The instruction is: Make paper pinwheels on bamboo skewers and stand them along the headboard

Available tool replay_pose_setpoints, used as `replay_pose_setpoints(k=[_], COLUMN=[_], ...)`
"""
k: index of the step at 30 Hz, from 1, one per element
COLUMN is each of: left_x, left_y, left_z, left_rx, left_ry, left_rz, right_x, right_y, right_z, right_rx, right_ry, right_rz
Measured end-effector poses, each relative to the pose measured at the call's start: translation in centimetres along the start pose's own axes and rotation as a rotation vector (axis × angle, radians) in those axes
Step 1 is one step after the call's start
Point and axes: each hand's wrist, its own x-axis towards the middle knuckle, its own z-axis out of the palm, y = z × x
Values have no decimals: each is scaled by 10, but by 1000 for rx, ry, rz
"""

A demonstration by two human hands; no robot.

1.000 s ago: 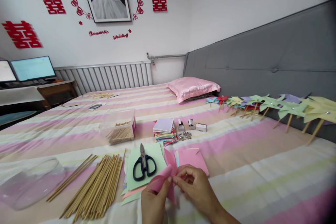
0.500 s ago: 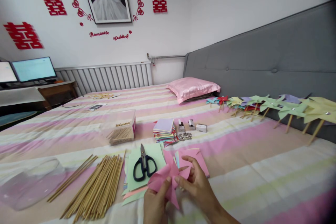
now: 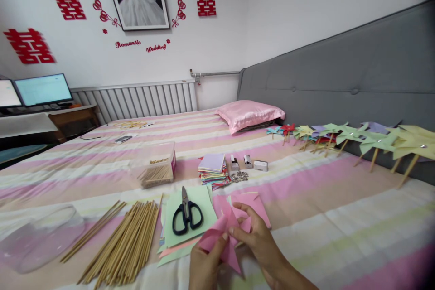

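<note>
A pink paper pinwheel (image 3: 228, 231) is held between both hands, its points folded in toward the middle. My left hand (image 3: 208, 256) pinches it from the lower left, thumb near the centre. My right hand (image 3: 254, 238) grips it from the right, with the thumb at the centre and the index finger bent over a point. Whether a pin is in the middle is hidden by the thumbs. Just left lie dark-handled scissors (image 3: 186, 217) on light green paper sheets (image 3: 173, 204). Behind the hands are pink paper squares (image 3: 258, 206).
Wooden sticks (image 3: 125, 244) lie in a pile at the left, near a clear plastic cover (image 3: 41, 240). Farther back are a box of short sticks (image 3: 156, 172), small coloured papers (image 3: 213, 167) and metal pins (image 3: 240, 176). Finished pinwheels (image 3: 377, 142) line the grey headboard (image 3: 353, 68).
Both hands have shifted slightly right with the pink pinwheel, which has tilted a little. The thumbs stay pressed near its centre, and the things around have not moved.
</note>
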Motion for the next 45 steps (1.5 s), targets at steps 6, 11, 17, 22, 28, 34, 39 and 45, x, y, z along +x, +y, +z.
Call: replay_pose_setpoints(k=[6, 11, 17, 22, 28, 34, 39, 45], left_x=[0, -2, -5, -6, -4, -8, -1, -2], left_y=[17, 16, 10, 11, 11, 14, 15, 27], left_z=[-11, -9, -4, -1, -3, 2, -8, -13], left_rx=[264, 347, 413, 497, 622, 481, 378, 84], left_ry=[-102, -192, -168, -133, -155, -85, 107, 157], left_rz=[-33, 17, 83, 99, 78, 61, 41, -42], right_x=[7, 4, 0, 2, -1, -1, 2, -9], right_y=[-10, -20, -22, -18, -20, -18, -23, -26], right_z=[-20, -27, -28, -30, -26, -23, -20, -15], right_rx=[-101, -231, -489, -654, -733, -648, -514, -589], right_ry=[-86, -175, -232, -257, -294, -283, -192, -235], right_rz=[146, 149, 43, -71, -132, -131, -262, -430])
